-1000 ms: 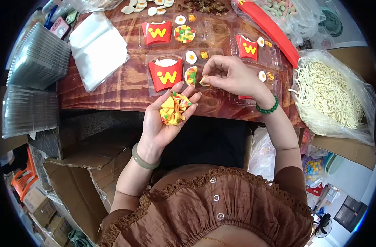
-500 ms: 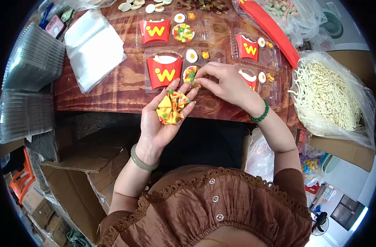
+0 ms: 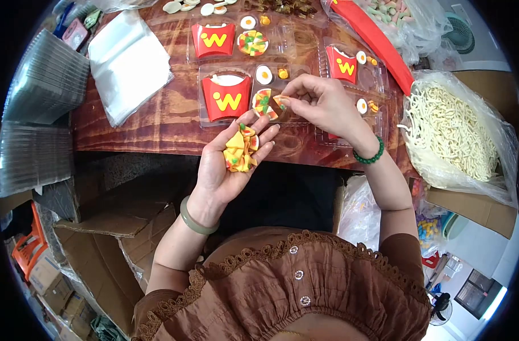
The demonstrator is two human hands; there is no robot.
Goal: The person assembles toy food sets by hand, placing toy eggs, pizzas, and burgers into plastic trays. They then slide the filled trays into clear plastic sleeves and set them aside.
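My left hand (image 3: 217, 170), palm up and cupped, carries a heap of small toy pizza slices (image 3: 240, 150) in yellow, orange, green and red. Between the thumb and fingers of my right hand (image 3: 325, 108) is a single pizza slice (image 3: 280, 102). It hovers just right of a partly formed toy pizza (image 3: 263, 103) in a clear plastic tray (image 3: 205, 116). That tray also holds a red fries box (image 3: 226, 98) with a yellow mark, a toy fried egg (image 3: 263, 75) and a tiny orange-yellow piece (image 3: 283, 73).
Behind lies another tray with a complete round pizza (image 3: 252, 42). More trays with red boxes (image 3: 341, 65) sit to the right, one partly under my right forearm. A bag of cream strands (image 3: 455, 131) stands far right. Plastic sleeves (image 3: 129, 68) and stacked clear trays (image 3: 40, 85) are left.
My right hand has moved slightly right and up from the pizza, and a slice now shows in its fingertips. The partly formed pizza is more exposed. My left hand has shifted slightly right.
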